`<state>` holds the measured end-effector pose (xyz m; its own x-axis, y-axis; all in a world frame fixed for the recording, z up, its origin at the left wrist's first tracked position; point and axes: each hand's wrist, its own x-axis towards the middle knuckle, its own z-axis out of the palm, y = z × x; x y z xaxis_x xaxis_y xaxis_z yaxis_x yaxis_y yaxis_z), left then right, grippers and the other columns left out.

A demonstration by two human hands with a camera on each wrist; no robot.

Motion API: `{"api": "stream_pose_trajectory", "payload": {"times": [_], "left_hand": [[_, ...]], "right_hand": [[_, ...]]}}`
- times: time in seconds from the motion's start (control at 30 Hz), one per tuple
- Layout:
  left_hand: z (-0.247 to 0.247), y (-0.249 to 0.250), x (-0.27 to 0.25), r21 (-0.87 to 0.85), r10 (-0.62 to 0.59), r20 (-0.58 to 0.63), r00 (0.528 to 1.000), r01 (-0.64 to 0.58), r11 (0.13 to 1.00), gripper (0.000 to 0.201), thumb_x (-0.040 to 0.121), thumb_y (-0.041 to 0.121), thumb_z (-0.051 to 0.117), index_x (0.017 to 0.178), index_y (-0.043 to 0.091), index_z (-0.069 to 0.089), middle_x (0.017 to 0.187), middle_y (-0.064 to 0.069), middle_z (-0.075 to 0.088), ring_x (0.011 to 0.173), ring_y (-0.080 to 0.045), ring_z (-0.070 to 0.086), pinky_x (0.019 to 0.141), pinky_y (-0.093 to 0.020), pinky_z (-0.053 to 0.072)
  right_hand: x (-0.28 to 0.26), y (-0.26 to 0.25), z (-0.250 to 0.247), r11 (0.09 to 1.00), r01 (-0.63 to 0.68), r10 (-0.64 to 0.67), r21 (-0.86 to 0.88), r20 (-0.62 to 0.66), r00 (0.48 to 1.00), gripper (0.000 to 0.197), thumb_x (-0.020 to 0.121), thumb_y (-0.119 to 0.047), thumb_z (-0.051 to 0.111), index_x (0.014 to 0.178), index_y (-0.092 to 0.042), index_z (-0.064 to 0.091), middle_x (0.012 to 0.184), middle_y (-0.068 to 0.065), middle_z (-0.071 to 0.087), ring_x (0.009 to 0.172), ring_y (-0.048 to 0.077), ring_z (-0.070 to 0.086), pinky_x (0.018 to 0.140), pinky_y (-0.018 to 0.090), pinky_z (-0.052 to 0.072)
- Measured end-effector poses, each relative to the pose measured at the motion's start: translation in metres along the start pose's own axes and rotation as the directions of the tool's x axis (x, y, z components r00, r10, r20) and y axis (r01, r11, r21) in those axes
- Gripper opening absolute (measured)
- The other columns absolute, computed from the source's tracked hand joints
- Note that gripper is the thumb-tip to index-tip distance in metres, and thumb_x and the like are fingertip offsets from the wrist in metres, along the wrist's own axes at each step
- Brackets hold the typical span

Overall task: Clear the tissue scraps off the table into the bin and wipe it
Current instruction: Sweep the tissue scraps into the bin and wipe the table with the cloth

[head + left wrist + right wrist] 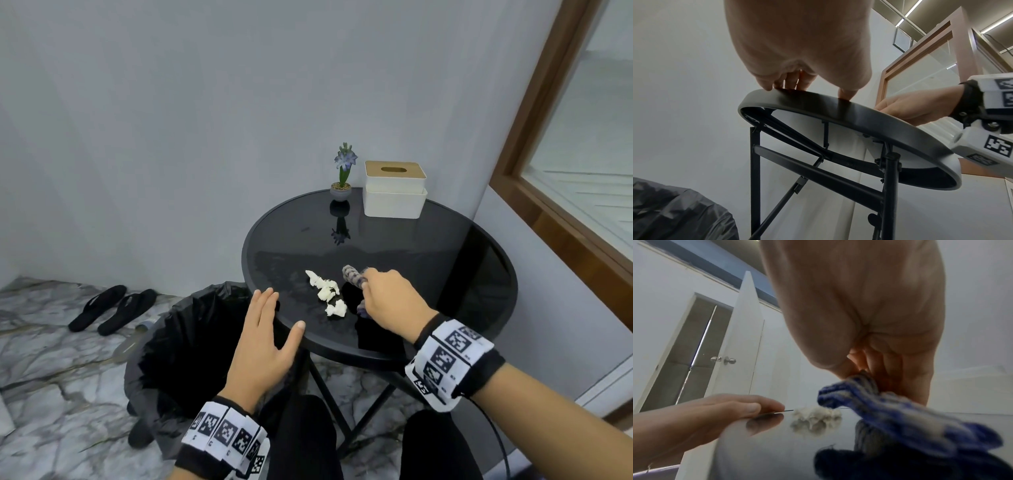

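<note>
Several white tissue scraps (325, 291) lie in a loose line on the round black glass table (445, 246), near its front left. My right hand (383, 294) grips a blue-and-white striped cloth (352, 275), pressed on the glass just right of the scraps (816, 417). The cloth (890, 415) hangs bunched from my curled fingers. My left hand (267, 329) lies flat and open at the table's left rim (838, 105), fingertips (844, 95) touching the edge. A bin with a black liner (178, 342) stands on the floor right below that rim.
A small potted purple flower (344, 171) and a white tissue box with a wooden lid (394, 188) stand at the back of the table. Black slippers (113, 308) lie on the marble floor to the left. A wall and a wood-framed window (548, 171) stand to the right.
</note>
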<state>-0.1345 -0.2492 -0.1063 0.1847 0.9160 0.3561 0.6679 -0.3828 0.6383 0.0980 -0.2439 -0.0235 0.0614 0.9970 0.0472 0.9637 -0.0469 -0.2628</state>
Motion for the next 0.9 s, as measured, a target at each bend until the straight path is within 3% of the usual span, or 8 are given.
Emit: {"api": "stream_pose_trajectory", "payload": {"times": [0.07, 0.13, 0.23, 0.33, 0.47, 0.57, 0.67, 0.9], "left_hand": [[0.0, -0.001, 0.001, -0.003, 0.002, -0.005, 1.0, -0.002, 1.0, 0.072, 0.092, 0.053, 0.052, 0.15, 0.017, 0.03, 0.16, 0.01, 0.02, 0.147, 0.002, 0.0, 0.115, -0.019, 0.009], [-0.001, -0.003, 0.003, -0.006, -0.001, -0.006, 1.0, 0.001, 1.0, 0.072, 0.092, 0.053, 0.051, 0.15, 0.018, 0.03, 0.16, 0.01, 0.02, 0.147, 0.002, 0.0, 0.115, -0.02, 0.009], [-0.004, -0.007, 0.006, 0.003, -0.015, 0.004, 1.0, 0.015, 1.0, 0.073, 0.092, 0.055, 0.05, 0.151, 0.018, 0.029, 0.16, 0.01, 0.018, 0.147, 0.002, -0.001, 0.116, -0.022, 0.009], [-0.005, -0.01, 0.006, -0.004, -0.019, 0.01, 1.0, 0.019, 1.0, 0.074, 0.091, 0.056, 0.05, 0.151, 0.018, 0.028, 0.161, 0.011, 0.018, 0.147, 0.002, -0.001, 0.116, -0.022, 0.01], [-0.004, -0.011, 0.005, -0.012, -0.009, 0.002, 1.0, 0.009, 1.0, 0.072, 0.091, 0.055, 0.05, 0.15, 0.018, 0.03, 0.16, 0.011, 0.019, 0.147, 0.003, -0.001, 0.116, -0.021, 0.01], [-0.002, -0.011, 0.004, -0.023, -0.009, -0.012, 1.0, 0.009, 1.0, 0.071, 0.092, 0.053, 0.051, 0.15, 0.018, 0.031, 0.16, 0.01, 0.02, 0.147, 0.003, 0.0, 0.116, -0.02, 0.01], [-0.001, -0.012, 0.004, -0.021, -0.005, -0.017, 1.0, 0.004, 1.0, 0.071, 0.092, 0.053, 0.051, 0.15, 0.017, 0.031, 0.16, 0.008, 0.021, 0.147, 0.001, 0.001, 0.116, -0.021, 0.01], [-0.001, -0.013, 0.004, -0.03, 0.007, -0.026, 1.0, -0.008, 1.0, 0.072, 0.092, 0.053, 0.051, 0.15, 0.015, 0.031, 0.16, 0.006, 0.022, 0.148, -0.001, 0.002, 0.117, -0.021, 0.009]], "right_hand": [[-0.008, -0.007, 0.008, 0.994, 0.03, -0.036, -0.106, -0.054, 0.998, 0.022, 0.096, -0.024, 0.047, 0.109, -0.007, 0.051, 0.112, 0.012, 0.059, 0.1, 0.033, 0.056, 0.071, 0.035, 0.039], [-0.015, -0.012, 0.02, 0.981, 0.035, -0.06, -0.191, -0.122, 0.991, 0.026, 0.096, -0.025, 0.042, 0.113, -0.008, 0.052, 0.118, 0.01, 0.054, 0.106, 0.031, 0.051, 0.08, 0.038, 0.042], [-0.021, -0.011, 0.043, 0.997, 0.035, -0.051, -0.065, -0.272, 0.961, 0.027, 0.093, -0.024, 0.041, 0.107, -0.007, 0.055, 0.114, 0.012, 0.056, 0.102, 0.032, 0.053, 0.083, 0.041, 0.045], [-0.023, -0.01, 0.054, 0.997, 0.068, -0.052, 0.039, -0.327, 0.944, 0.036, 0.093, -0.031, 0.028, 0.101, -0.008, 0.054, 0.11, 0.011, 0.057, 0.1, 0.03, 0.055, 0.09, 0.04, 0.046], [-0.019, -0.018, 0.06, 0.999, 0.039, -0.03, 0.032, -0.252, 0.967, 0.05, 0.093, -0.031, 0.019, 0.113, -0.004, 0.056, 0.129, 0.017, 0.054, 0.129, 0.034, 0.043, 0.108, 0.044, 0.036], [-0.011, -0.031, 0.062, 0.999, -0.041, 0.045, 0.032, -0.158, 0.986, 0.04, 0.097, -0.023, 0.033, 0.127, 0.001, 0.047, 0.144, 0.024, 0.04, 0.142, 0.037, 0.025, 0.116, 0.047, 0.023], [-0.003, -0.045, 0.062, 0.998, -0.058, 0.056, -0.022, -0.076, 0.995, 0.049, 0.095, -0.024, 0.042, 0.136, 0.003, 0.037, 0.151, 0.026, 0.027, 0.146, 0.037, 0.013, 0.118, 0.047, 0.015], [0.023, -0.07, 0.066, 0.997, -0.074, 0.073, -0.009, -0.008, 0.997, 0.062, 0.093, -0.024, 0.051, 0.142, 0.004, 0.027, 0.155, 0.026, 0.018, 0.147, 0.038, 0.007, 0.12, 0.046, 0.01]]}}
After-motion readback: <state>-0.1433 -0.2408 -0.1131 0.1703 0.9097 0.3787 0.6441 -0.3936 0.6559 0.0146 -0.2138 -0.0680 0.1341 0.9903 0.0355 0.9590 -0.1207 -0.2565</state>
